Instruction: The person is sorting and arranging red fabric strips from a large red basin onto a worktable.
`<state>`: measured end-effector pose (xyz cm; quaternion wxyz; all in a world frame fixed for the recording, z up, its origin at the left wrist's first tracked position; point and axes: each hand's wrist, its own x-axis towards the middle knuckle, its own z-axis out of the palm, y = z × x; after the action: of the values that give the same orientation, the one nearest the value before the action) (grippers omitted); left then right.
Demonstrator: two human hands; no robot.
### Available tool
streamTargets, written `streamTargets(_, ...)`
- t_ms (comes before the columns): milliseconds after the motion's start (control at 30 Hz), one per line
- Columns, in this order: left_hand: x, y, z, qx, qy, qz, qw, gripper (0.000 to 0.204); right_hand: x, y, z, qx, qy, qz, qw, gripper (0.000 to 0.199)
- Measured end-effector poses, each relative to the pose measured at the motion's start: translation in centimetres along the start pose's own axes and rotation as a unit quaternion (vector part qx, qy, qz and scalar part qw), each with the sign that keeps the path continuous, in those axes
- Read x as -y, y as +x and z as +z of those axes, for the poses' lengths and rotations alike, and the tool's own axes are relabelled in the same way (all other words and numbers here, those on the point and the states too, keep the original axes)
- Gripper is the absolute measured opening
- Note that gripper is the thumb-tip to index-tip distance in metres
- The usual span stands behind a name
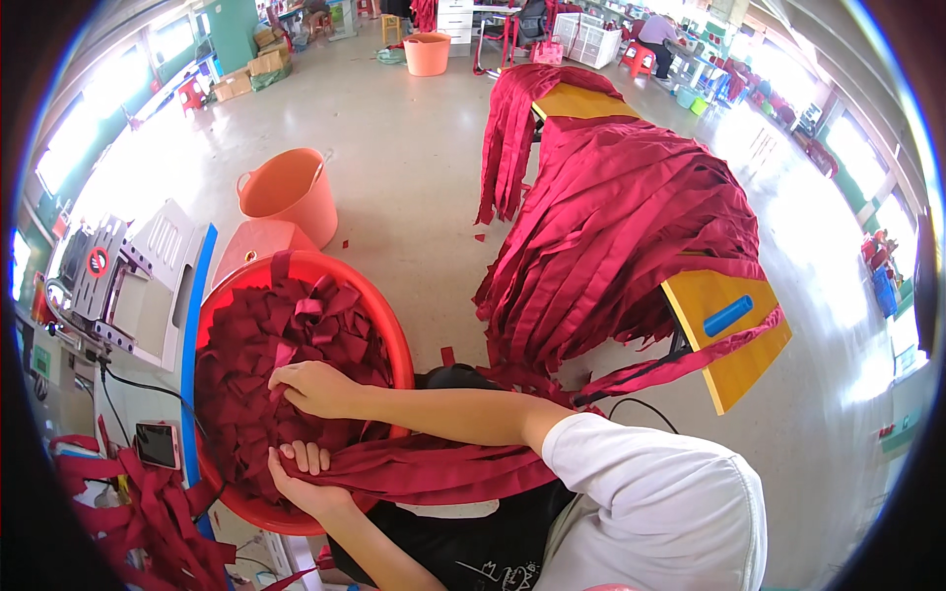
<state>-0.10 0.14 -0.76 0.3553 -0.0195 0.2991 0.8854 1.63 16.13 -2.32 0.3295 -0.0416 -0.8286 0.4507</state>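
Observation:
My left hand (307,475) is closed around the end of a bundle of long dark red fabric strips (434,471), which runs across my lap to the right. Just above it, my right hand (313,388) has its fingers pinched together. Whatever lies between those fingertips is too small to make out against the red cloth behind. Both hands are over a large red tub (392,330), heaped with short cut pieces of dark red fabric (246,340).
Long red strips (631,197) drape over a yellow bench (729,340) bearing a blue cylinder (727,314). An orange bucket (286,197) stands beyond the tub. At left are a blue-edged machine table (197,295), a phone (158,445) and tangled red strips (163,522). A person (655,37) sits far off.

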Motion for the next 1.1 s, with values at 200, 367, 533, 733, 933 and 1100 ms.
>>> streamTargets(200, 0.2, 0.0, 0.2, 0.0, 0.0, 0.0, 1.0, 0.028, 0.1, -0.1, -0.1, -0.04, -0.003, -0.009, 0.999, 0.016)
streamTargets(367, 0.1, -0.2, 0.4, -0.015, 0.008, 0.005, 1.0, 0.029, 1.2, -0.2, -0.3, -0.064, 0.017, -0.011, 0.998, 0.014)
streamTargets(533, 0.1, 0.0, 0.3, -0.008, 0.0, -0.001, 1.0, 0.029, 1.0, -0.2, -0.3, -0.09, -0.019, -0.051, 0.994, 0.014)
streamTargets(733, 0.1, -0.1, 0.5, -0.012, -0.002, 0.001, 1.0, 0.029, 0.2, -0.3, 0.2, -0.044, 0.009, -0.033, 0.998, 0.01)
streamTargets(933, 0.1, -0.2, 0.9, -0.006, -0.004, 0.0, 1.0, 0.028, -0.7, -0.2, 0.8, -0.039, 0.015, -0.004, 0.999, 0.01)
streamTargets(1100, 0.3, -0.1, 1.0, -0.009, -0.004, 0.002, 1.0, 0.028, -1.3, -0.4, 0.5, -0.028, 0.015, -0.021, 0.999, 0.013)
